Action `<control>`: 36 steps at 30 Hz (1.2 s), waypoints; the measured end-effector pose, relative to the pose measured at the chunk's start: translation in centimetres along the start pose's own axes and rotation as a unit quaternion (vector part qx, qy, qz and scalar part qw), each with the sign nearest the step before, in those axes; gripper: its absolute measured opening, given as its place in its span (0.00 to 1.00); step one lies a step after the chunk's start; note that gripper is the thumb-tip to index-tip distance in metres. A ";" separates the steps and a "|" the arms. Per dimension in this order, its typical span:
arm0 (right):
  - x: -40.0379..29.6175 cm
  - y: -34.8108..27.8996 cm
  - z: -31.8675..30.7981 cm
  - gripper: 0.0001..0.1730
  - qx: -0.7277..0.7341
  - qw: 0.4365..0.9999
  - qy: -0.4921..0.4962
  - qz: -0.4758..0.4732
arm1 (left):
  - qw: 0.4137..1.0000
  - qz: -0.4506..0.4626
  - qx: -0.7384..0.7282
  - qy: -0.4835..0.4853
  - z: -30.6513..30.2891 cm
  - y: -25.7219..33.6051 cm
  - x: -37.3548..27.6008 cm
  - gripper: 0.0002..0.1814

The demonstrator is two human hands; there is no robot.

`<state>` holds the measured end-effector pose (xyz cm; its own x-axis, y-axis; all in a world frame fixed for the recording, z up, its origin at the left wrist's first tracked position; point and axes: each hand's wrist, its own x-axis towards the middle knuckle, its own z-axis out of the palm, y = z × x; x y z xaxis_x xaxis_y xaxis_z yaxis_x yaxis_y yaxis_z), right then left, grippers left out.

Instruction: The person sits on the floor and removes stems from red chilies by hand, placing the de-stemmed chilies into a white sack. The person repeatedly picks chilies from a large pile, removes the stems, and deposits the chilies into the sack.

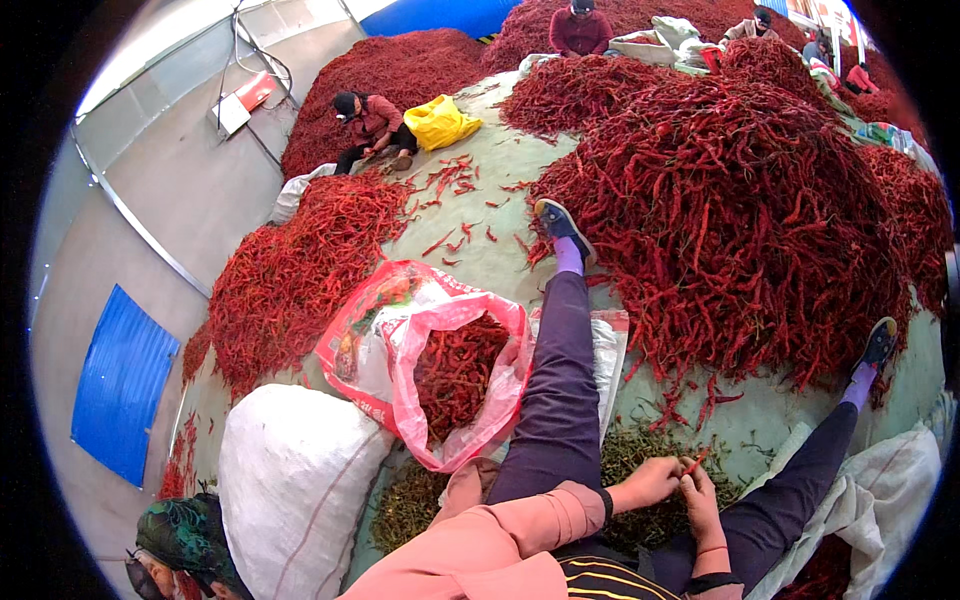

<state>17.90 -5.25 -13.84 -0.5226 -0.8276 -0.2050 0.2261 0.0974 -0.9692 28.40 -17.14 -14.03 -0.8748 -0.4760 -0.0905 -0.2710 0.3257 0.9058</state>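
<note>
My left hand [648, 481] and my right hand [700, 498] meet between my spread legs, fingertips together around one small dried red chili pepper [696, 461]. The pepper's tip sticks up past the fingers; its other end is hidden. Beneath my hands lies a heap of greenish-brown chili stems [637, 451]. Just beyond, a few loose peppers lie at the foot of a large pile of dried red chilies [720, 210]. To the left of my left leg, a pink and white printed plastic sack [517, 352] gapes wide, with red chilies inside.
A full white woven sack [292, 487] stands at left, a person's headscarf [180, 525] beside it. Another white sack [885, 480] lies beyond my other leg. Further off, a person [375, 124] sits near a yellow sack [441, 121]; more people sit among chili piles.
</note>
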 end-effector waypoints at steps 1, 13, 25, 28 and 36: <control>0.7 0.3 0.0 0.16 0.010 1.000 0.001 -0.016 | 0.999 0.037 -0.029 -0.003 0.4 1.2 0.2 0.12; 2.4 2.1 -3.3 0.08 0.086 0.954 0.271 0.096 | 0.960 -0.013 0.246 0.131 -0.9 1.4 10.9 0.12; 2.2 2.0 -3.2 0.09 0.164 0.954 0.232 0.099 | 0.926 -0.150 0.345 0.008 0.7 -0.1 12.6 0.12; 2.8 2.0 -2.7 0.12 0.092 0.966 0.230 0.073 | 0.973 -0.129 0.178 -0.064 -1.4 0.1 9.8 0.11; 1.7 0.2 -1.8 0.15 0.124 0.982 0.109 0.093 | 0.965 -0.142 -0.122 -0.186 -1.9 2.8 3.5 0.12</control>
<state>15.54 -5.65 -14.67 -0.6104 -0.6680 -0.4257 0.5131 0.0760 -0.8550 25.34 -19.42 -11.00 -0.8752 -0.1770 -0.4502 -0.4576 0.0013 0.8892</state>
